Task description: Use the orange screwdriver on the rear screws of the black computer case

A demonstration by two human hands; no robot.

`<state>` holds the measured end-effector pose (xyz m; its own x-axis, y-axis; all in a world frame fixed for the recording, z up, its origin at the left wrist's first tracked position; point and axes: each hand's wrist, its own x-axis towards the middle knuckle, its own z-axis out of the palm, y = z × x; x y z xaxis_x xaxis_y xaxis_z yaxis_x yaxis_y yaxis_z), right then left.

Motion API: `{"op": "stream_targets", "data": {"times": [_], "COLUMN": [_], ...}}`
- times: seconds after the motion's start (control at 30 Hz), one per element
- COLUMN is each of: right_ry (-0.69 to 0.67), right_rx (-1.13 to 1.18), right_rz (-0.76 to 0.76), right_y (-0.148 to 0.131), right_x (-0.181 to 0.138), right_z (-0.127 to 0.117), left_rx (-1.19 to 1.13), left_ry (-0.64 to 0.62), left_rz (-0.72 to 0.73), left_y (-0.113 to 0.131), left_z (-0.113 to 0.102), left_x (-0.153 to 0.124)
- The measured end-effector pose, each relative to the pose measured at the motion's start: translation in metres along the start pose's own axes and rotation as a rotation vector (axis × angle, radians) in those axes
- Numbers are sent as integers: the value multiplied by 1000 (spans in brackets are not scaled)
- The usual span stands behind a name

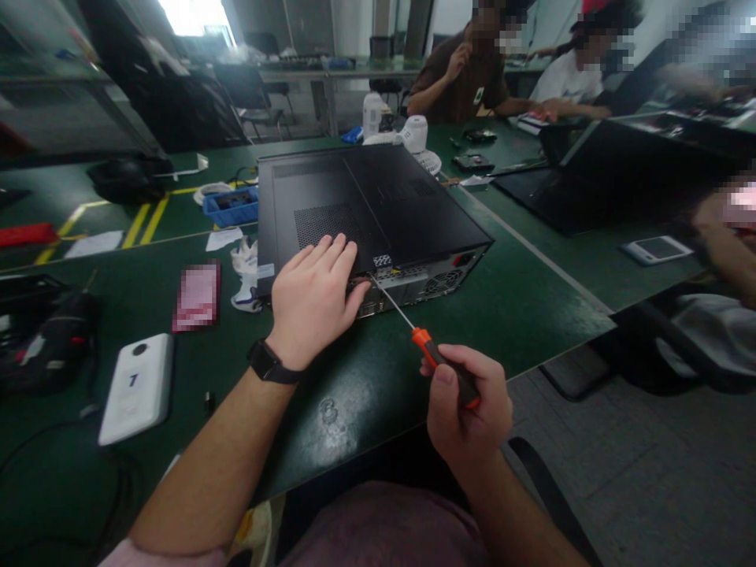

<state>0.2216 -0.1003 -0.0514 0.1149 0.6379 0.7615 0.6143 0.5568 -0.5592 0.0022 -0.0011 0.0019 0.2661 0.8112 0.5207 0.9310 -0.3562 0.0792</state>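
Note:
A black desktop computer case (378, 189) lies flat on the green table, its rear panel with ports and a fan grille turned towards me. My left hand (316, 303), wearing a black watch, rests open on the case's near edge, the fingers stretched over the vented cover and the thumb down by the rear panel. My right hand (469, 402) is wrapped round the orange and black handle of a screwdriver (420, 335). Its long thin shaft slants up to the rear edge of the case, close by my left thumb. Whether the tip sits on a screw is too small to tell.
Left of the case are a blue tray (230, 211), a pink-red packet (197, 297), a white device marked 1 (137, 386) and a dark tool bag (47, 339). Behind stands a white fan (415, 134). An open laptop (626, 173) and a phone (657, 250) lie right; people sit beyond.

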Motion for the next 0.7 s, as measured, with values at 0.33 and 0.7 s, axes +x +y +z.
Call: {"op": "stream_targets", "data": {"times": [0.33, 0.7], "right_ry": [-35, -13], "right_rx": [64, 56], "right_rz": [-27, -74], "right_y": [-4, -4], "right_x": [4, 7], "right_z": [0, 0], "left_rx": [31, 27], "left_ry": [1, 0], "left_rz": [12, 10], "left_y": [0, 0], "left_z": [1, -1], "left_x": [0, 0]}}
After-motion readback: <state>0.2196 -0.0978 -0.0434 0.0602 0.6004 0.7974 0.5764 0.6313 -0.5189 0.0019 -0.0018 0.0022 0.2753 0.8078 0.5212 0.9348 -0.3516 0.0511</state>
